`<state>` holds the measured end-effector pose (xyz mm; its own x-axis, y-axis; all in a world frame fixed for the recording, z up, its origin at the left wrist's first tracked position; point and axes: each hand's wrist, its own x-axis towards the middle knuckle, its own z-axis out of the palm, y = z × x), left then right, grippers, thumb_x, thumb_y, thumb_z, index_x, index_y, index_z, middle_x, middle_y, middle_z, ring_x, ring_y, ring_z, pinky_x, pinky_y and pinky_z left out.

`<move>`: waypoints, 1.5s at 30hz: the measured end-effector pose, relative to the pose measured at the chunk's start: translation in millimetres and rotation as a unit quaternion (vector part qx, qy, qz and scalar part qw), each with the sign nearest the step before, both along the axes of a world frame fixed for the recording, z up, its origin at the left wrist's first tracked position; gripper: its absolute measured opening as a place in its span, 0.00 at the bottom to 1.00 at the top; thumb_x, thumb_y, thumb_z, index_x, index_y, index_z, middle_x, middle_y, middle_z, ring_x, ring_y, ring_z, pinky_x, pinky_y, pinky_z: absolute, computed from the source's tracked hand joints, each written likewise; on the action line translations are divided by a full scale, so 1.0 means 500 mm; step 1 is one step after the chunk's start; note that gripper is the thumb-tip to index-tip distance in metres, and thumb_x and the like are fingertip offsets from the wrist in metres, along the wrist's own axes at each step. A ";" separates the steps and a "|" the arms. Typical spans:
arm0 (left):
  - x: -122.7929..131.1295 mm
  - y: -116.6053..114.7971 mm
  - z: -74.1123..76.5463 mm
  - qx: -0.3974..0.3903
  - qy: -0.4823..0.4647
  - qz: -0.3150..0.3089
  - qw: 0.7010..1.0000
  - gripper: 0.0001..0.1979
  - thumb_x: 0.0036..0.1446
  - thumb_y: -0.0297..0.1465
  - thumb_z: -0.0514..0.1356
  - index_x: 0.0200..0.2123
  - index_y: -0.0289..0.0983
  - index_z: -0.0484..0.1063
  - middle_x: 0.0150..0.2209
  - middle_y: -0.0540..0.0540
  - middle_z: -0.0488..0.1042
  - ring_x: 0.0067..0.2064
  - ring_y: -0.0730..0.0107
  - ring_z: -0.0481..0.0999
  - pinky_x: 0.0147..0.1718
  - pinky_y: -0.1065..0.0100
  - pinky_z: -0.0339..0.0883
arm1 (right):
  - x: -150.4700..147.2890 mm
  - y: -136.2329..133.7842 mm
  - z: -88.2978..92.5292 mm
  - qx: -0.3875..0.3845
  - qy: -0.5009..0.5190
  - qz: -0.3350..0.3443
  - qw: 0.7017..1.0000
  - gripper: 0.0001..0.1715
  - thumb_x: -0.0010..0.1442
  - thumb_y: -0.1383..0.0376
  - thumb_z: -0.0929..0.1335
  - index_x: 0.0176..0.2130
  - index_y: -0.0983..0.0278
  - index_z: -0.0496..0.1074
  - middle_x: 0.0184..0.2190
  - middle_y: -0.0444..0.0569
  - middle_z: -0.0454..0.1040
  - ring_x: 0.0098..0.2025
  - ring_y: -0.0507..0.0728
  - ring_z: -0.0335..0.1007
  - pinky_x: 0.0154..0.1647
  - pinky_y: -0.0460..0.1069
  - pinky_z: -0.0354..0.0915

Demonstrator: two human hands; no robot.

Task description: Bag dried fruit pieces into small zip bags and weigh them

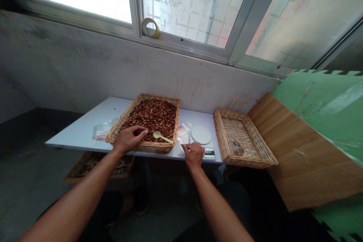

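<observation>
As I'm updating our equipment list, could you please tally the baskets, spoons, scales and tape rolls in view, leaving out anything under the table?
Baskets: 2 (left basket, right basket)
Spoon: 1
Scale: 1
Tape roll: 1
Total: 5

On the table [82, 130], we find, left to right, a plastic bag [103, 130], a basket [157, 148] of loose pieces [154, 115] bearing a spoon [162, 136], further bags [183, 131] and a scale [201, 134]; right of the scale, a second basket [249, 136] containing a packet [235, 146].
</observation>
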<state>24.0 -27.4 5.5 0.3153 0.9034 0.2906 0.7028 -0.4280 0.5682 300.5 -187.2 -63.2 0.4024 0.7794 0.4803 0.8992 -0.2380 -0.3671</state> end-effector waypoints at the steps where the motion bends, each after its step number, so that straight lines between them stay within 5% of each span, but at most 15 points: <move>1: 0.000 0.000 -0.001 0.001 -0.003 -0.003 1.000 0.21 0.58 0.52 0.58 0.42 0.46 0.82 0.40 0.51 0.84 0.39 0.62 0.80 0.37 0.68 0.67 | 0.001 -0.002 -0.001 0.003 0.009 -0.009 1.000 0.20 0.71 0.54 0.65 0.36 0.57 0.82 0.31 0.48 0.77 0.41 0.58 0.66 0.42 0.52 0.50; 9: 0.002 -0.006 0.004 0.045 -0.055 0.004 0.997 0.19 0.58 0.49 0.58 0.41 0.43 0.81 0.41 0.47 0.83 0.42 0.60 0.81 0.43 0.66 0.70 | 0.023 0.013 -0.014 0.067 0.114 -0.036 0.991 0.30 0.73 0.50 0.57 0.41 0.61 0.82 0.34 0.51 0.80 0.40 0.59 0.70 0.43 0.51 0.58; 13: 0.034 -0.078 -0.007 0.120 -0.112 0.006 0.986 0.15 0.60 0.43 0.59 0.39 0.40 0.80 0.42 0.44 0.82 0.46 0.57 0.79 0.52 0.61 0.69 | 0.031 0.015 -0.012 0.101 0.172 -0.031 0.979 0.30 0.72 0.50 0.57 0.43 0.62 0.82 0.35 0.52 0.81 0.41 0.60 0.72 0.46 0.51 0.61; 18: 0.134 -0.237 -0.084 0.002 -0.130 -0.120 0.984 0.13 0.63 0.41 0.58 0.41 0.42 0.79 0.43 0.43 0.82 0.47 0.58 0.79 0.52 0.60 0.71 | 0.024 0.008 -0.014 0.154 0.289 -0.021 0.945 0.28 0.69 0.48 0.61 0.41 0.64 0.82 0.36 0.53 0.82 0.43 0.61 0.76 0.48 0.51 0.65; 22: 0.221 -0.309 -0.162 -0.042 -0.071 -0.210 0.974 0.23 0.61 0.38 0.58 0.59 0.42 0.71 0.60 0.40 0.73 0.61 0.55 0.71 0.62 0.55 0.64 | 0.020 -0.013 -0.013 0.185 0.393 -0.008 0.901 0.28 0.68 0.47 0.63 0.46 0.65 0.80 0.39 0.54 0.83 0.44 0.61 0.78 0.48 0.51 0.67; 25: 0.273 -0.313 -0.189 -0.036 0.014 -0.211 0.977 0.33 0.57 0.36 0.61 0.66 0.38 0.64 0.69 0.37 0.61 0.70 0.50 0.59 0.68 0.50 0.53 | 0.028 -0.037 -0.009 0.200 0.418 -0.016 0.886 0.29 0.67 0.46 0.63 0.45 0.66 0.79 0.40 0.54 0.83 0.44 0.61 0.79 0.49 0.52 0.68; 30: 0.355 -0.277 -0.184 -0.044 0.079 -0.162 0.983 0.33 0.56 0.36 0.61 0.64 0.32 0.64 0.69 0.31 0.60 0.71 0.45 0.54 0.69 0.48 0.46 | 0.048 -0.061 -0.003 0.222 0.415 -0.022 0.882 0.29 0.67 0.45 0.63 0.43 0.66 0.78 0.37 0.54 0.82 0.41 0.60 0.79 0.47 0.52 0.70; 35: 0.400 -0.245 -0.177 -0.079 0.042 -0.125 0.988 0.32 0.57 0.36 0.59 0.63 0.27 0.65 0.69 0.27 0.58 0.72 0.43 0.53 0.68 0.48 0.51 | 0.058 -0.061 0.003 0.238 0.445 -0.017 0.863 0.30 0.66 0.44 0.63 0.45 0.66 0.77 0.39 0.55 0.82 0.38 0.59 0.80 0.42 0.52 0.73; 39: 0.383 -0.247 -0.167 -0.064 -0.092 -0.125 0.986 0.29 0.58 0.34 0.58 0.62 0.33 0.67 0.70 0.35 0.59 0.73 0.52 0.52 0.69 0.51 0.49 | 0.056 -0.069 0.019 0.234 0.478 -0.014 0.846 0.29 0.66 0.45 0.63 0.46 0.66 0.76 0.42 0.56 0.81 0.36 0.59 0.81 0.37 0.51 0.73; 42: 0.363 -0.266 -0.150 -0.155 -0.229 -0.082 0.957 0.22 0.62 0.42 0.56 0.54 0.37 0.74 0.60 0.36 0.73 0.64 0.53 0.69 0.63 0.53 0.61 | 0.039 -0.083 0.032 0.233 0.498 0.010 0.835 0.28 0.66 0.45 0.63 0.43 0.65 0.75 0.43 0.56 0.80 0.34 0.58 0.81 0.34 0.50 0.73; 45: 0.347 -0.293 -0.137 -0.407 -0.358 -0.076 0.837 0.30 0.60 0.56 0.55 0.46 0.35 0.78 0.44 0.34 0.82 0.48 0.51 0.81 0.48 0.53 0.73 | 0.004 -0.104 0.034 0.209 0.534 0.042 0.818 0.27 0.67 0.45 0.63 0.42 0.65 0.76 0.41 0.54 0.81 0.33 0.58 0.79 0.34 0.50 0.74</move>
<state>197.3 -174.1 -63.0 0.4517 0.8600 -0.2375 0.0295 0.2517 0.9674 302.3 -239.3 -46.2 0.7200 0.6833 0.1214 0.0185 0.1560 -0.9876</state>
